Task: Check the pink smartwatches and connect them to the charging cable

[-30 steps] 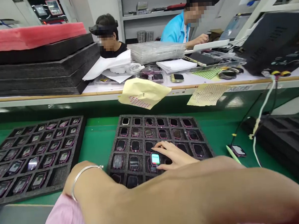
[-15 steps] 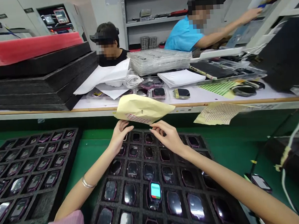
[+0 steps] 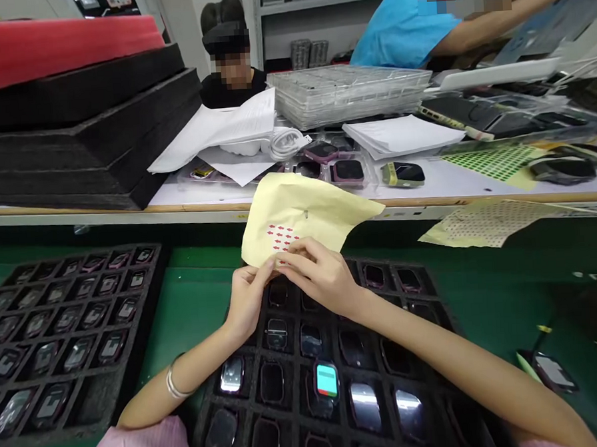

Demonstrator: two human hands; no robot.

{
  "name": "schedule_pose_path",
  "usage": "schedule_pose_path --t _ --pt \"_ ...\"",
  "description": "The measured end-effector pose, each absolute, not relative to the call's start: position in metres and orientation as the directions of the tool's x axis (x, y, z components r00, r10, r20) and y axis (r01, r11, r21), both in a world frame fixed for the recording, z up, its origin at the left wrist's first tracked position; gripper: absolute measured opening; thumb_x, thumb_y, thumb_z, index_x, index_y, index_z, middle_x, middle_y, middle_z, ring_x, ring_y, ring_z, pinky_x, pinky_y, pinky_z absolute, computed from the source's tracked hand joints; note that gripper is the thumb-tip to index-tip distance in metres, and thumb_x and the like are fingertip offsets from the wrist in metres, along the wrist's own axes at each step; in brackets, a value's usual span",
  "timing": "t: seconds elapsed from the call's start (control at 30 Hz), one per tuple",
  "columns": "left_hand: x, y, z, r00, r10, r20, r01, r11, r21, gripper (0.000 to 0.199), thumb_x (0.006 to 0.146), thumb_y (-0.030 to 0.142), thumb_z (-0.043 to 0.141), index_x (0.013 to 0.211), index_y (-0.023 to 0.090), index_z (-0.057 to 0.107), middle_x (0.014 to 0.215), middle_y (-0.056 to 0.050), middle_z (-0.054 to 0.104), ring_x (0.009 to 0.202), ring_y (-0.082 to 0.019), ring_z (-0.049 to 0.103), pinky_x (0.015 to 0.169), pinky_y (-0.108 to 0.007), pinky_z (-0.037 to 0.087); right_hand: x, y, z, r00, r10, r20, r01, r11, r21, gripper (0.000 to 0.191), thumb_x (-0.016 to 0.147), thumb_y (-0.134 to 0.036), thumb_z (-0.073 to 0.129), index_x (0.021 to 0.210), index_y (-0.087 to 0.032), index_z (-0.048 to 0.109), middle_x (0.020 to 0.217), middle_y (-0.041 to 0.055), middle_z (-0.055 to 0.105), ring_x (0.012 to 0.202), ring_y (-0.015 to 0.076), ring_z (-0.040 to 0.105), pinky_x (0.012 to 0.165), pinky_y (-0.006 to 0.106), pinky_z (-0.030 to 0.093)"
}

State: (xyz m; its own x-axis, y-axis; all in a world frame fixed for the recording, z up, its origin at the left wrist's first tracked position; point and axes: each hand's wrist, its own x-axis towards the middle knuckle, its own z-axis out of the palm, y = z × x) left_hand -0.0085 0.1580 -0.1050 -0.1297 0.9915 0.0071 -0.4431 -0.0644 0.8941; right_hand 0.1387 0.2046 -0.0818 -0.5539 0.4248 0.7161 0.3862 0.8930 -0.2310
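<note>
While both hands work the lower edge of the yellow sticker sheet [image 3: 308,213], nothing from it has reached a watch as far as I can see. Left hand [image 3: 247,296] pinches the sheet's bottom edge, holding it taut. Right hand [image 3: 318,276] has fingertips closed down on the sheet just beside the red stickers [image 3: 283,237]; can't tell whether one has been lifted.

Sheet hangs off the bench edge [image 3: 128,211], directly above the far rows of the centre foam tray [image 3: 433,310].

Progress, my read: early. One watch, the lit watch [image 3: 327,380], stands raised in its pocket with the screen on, toward the near side of that tray. Every other watch there is dark. No red sticker visible on any watch. A cluster of red stickers is left on the sheet; the rest of it looks bare.

Materials:
- sheet: thin waxy paper, creased, curling
- stickers: small red arrow-like shapes, in rows
- tray: black open-cell foam, square grid pockets
- watches: rounded-rectangle glossy glass faces, pinkish rims

Second foam tray [image 3: 147,305], left of the centre one, holds the same watches.
</note>
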Motion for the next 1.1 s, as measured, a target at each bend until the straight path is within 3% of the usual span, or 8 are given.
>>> schedule_pose_path --t 0.13,0.33,0.53,0.73,0.87,0.97,1.03,1.1 --pt "-0.015 0.153 -0.102 -0.188 0.981 0.056 -0.257 -0.104 0.961 0.037 0.081 0.039 0.066 0.055 0.013 0.065 0.048 0.002 0.054 0.047 -0.009 0.046 0.050 -0.022 0.037 0.139 0.206 -0.080 -0.557 0.413 0.721 0.367 0.901 -0.232 0.017 0.096 -0.021 0.053 0.103 -0.014 0.067 0.087 0.0087 0.055 0.072 0.0176 0.057 0.061 0.029 0.050" --pt "-0.023 0.147 -0.092 -0.187 0.966 0.177 -0.025 -0.184 0.983 0.045 0.083 0.042 0.062 0.050 0.012 0.056 0.046 0.004 0.043 0.046 -0.007 0.034 0.045 -0.021 0.028 0.138 0.208 -0.078 -0.533 0.330 0.779 0.270 0.939 -0.213 0.014 0.095 -0.019 0.056 0.103 -0.017 0.067 0.088 0.0081 0.057 0.075 0.0179 0.057 0.059 0.029 0.051" --pt "-0.027 0.145 -0.087 -0.186 0.957 0.221 0.046 -0.216 0.975 0.045 0.081 0.046 0.064 0.050 0.014 0.059 0.049 0.003 0.050 0.048 -0.009 0.044 0.048 -0.022 0.035 0.139 0.205 -0.075 -0.499 0.351 0.792 0.202 0.936 -0.287 0.012 0.095 -0.022 0.057 0.096 -0.021 0.069 0.089 0.0051 0.057 0.078 0.0161 0.059 0.063 0.029 0.053" --pt "-0.023 0.144 -0.088 -0.194 0.954 0.227 0.047 -0.222 0.974 0.040 0.079 0.051 0.065 0.060 0.016 0.064 0.057 0.000 0.061 0.061 -0.016 0.061 0.058 -0.026 0.049 0.137 0.205 -0.075 -0.481 0.429 0.765 0.310 0.899 -0.309 0.023 0.098 -0.033 0.053 0.089 -0.017 0.066 0.086 0.0028 0.053 0.078 0.0156 0.059 0.071 0.030 0.052" --pt "-0.023 0.133 -0.080 -0.017 0.977 0.213 0.051 -0.212 0.976 0.037 0.085 0.050 0.057 0.086 0.015 0.069 0.084 -0.006 0.070 0.083 -0.019 0.066 0.078 -0.031 0.053 0.137 0.195 -0.073 -0.419 0.501 0.757 0.342 0.859 -0.380 0.029 0.100 -0.035 0.047 0.085 -0.015 0.060 0.086 0.0018 0.056 0.078 0.0144 0.060 0.072 0.028 0.052" --pt "-0.024 0.120 -0.081 0.259 0.963 0.073 0.244 -0.138 0.960 0.046 0.083 0.047 0.062 0.115 0.014 0.058 0.099 -0.009 0.068 0.092 -0.022 0.064 0.083 -0.034 0.052 0.150 0.176 -0.067 -0.356 0.580 0.733 0.341 0.810 -0.476 0.022 0.098 -0.031 0.051 0.085 -0.016 0.061 0.080 -0.0003 0.059 0.073 0.0134 0.060 0.068 0.026 0.051" --pt "-0.020 0.109 -0.088 0.460 0.887 -0.040 0.482 -0.211 0.850 0.062 0.077 0.047 0.069 0.124 0.012 0.051 0.102 -0.011 0.065 0.092 -0.025 0.063 0.083 -0.039 0.052 0.165 0.160 -0.064 -0.343 0.644 0.684 0.300 0.765 -0.570 0.013 0.094 -0.024 0.058 0.084 -0.017 0.063 0.075 -0.0017 0.062 0.065 0.0117 0.059 0.062 0.024 0.050" --pt "-0.011 0.097 -0.097 0.615 0.780 -0.115 0.638 -0.406 0.654 0.070 0.074 0.046 0.072 0.127 0.007 0.047 0.108 -0.015 0.061 0.096 -0.029 0.059 0.085 -0.045 0.051 0.182 0.143 -0.065 -0.357 0.733 0.579 0.237 0.670 -0.703 0.009 0.091 -0.020 0.063 0.083 -0.018 0.066 0.073 -0.0016 0.063 0.059 0.0109 0.059 0.057 0.022 0.050"
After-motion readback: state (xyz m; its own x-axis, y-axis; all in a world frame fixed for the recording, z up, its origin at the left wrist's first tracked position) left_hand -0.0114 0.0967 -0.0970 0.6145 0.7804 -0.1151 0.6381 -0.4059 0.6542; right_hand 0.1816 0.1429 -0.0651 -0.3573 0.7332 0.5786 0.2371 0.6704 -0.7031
